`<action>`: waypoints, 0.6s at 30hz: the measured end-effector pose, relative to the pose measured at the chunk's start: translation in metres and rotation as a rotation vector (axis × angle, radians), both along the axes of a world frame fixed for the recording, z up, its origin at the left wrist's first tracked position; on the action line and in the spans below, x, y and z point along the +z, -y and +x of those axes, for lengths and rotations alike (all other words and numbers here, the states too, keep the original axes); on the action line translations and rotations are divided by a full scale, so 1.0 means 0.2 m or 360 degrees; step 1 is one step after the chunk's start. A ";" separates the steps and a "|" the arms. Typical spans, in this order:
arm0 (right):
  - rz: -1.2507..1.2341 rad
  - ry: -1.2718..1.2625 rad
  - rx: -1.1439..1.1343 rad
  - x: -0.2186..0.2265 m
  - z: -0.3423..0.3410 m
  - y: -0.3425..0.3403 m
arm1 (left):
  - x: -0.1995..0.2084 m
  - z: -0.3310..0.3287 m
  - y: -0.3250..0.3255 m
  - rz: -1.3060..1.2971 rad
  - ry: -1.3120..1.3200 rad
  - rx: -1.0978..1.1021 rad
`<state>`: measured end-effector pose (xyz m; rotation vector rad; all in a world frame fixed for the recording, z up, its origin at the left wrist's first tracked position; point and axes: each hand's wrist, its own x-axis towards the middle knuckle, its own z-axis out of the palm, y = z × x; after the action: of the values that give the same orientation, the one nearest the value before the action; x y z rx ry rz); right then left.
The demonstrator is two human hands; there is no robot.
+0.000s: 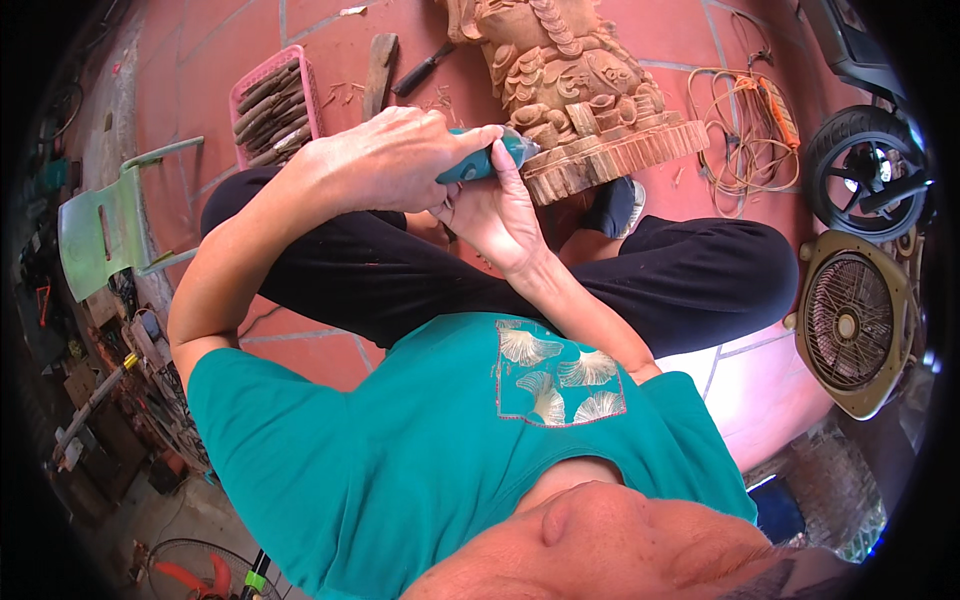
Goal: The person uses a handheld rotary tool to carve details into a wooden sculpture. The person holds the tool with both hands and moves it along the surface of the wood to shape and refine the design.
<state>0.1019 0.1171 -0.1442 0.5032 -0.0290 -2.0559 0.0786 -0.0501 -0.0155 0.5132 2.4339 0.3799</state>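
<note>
Green chair (pixel 85 240) left; tan-framed fan (pixel 850 325) beside black wheel (pixel 824 180), right.

"What's each grip doing?"

"The left grip (pixel 395 150) is wrapped round a teal tool (pixel 474 168); the right grip (pixel 495 218) touches its front end, the tip right by a carved wooden figure (pixel 575 75)."

"And around them?"

"Far left, a pink basket (pixel 310 90) of brown rods (pixel 270 115); far right, a tangled cable (pixel 748 118); nearer on the right, a fan (pixel 848 325)."
</note>
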 end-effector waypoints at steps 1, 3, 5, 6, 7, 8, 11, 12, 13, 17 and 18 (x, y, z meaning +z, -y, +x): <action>-0.0011 -0.0007 0.0004 0.00 0.00 0.00 | -0.01 0.00 0.00 0.0007 -0.0002 -0.0007; -0.0033 -0.0020 0.0013 0.00 -0.01 0.00 | -0.02 -0.01 0.00 0.0007 0.0019 -0.0010; -0.0020 -0.0023 0.0008 -0.01 -0.01 -0.01 | -0.02 -0.02 -0.01 -0.0007 0.0058 -0.0007; -0.0014 -0.0024 0.0006 -0.02 -0.01 -0.01 | -0.03 -0.02 -0.01 -0.0006 0.0049 -0.0004; -0.0008 -0.0024 0.0007 -0.02 -0.01 -0.01 | -0.03 -0.01 -0.01 -0.0005 0.0039 -0.0001; -0.0003 -0.0023 0.0009 -0.02 -0.01 -0.01 | -0.03 -0.01 -0.01 -0.0006 0.0030 0.0002; -0.0050 0.0029 -0.0003 -0.05 0.01 -0.01 | -0.05 0.01 0.00 -0.0013 -0.0009 -0.0007; -0.0076 0.0054 -0.0011 -0.06 0.02 -0.01 | -0.03 0.01 -0.01 -0.0077 0.0046 0.0015; -0.0070 0.0031 -0.0012 -0.06 0.02 -0.01 | 0.01 0.00 -0.03 -0.0142 0.0099 0.0034; -0.0085 -0.0026 -0.0007 -0.06 0.02 0.00 | 0.00 0.00 -0.01 -0.0105 0.0157 0.0059; -0.0097 -0.0031 -0.0003 -0.07 0.03 0.01 | 0.02 0.00 -0.02 -0.0124 0.0191 0.0079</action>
<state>0.1078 0.1160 -0.1581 0.4458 -0.0802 -2.0553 0.0792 -0.0466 -0.0125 0.3862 2.3383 0.3258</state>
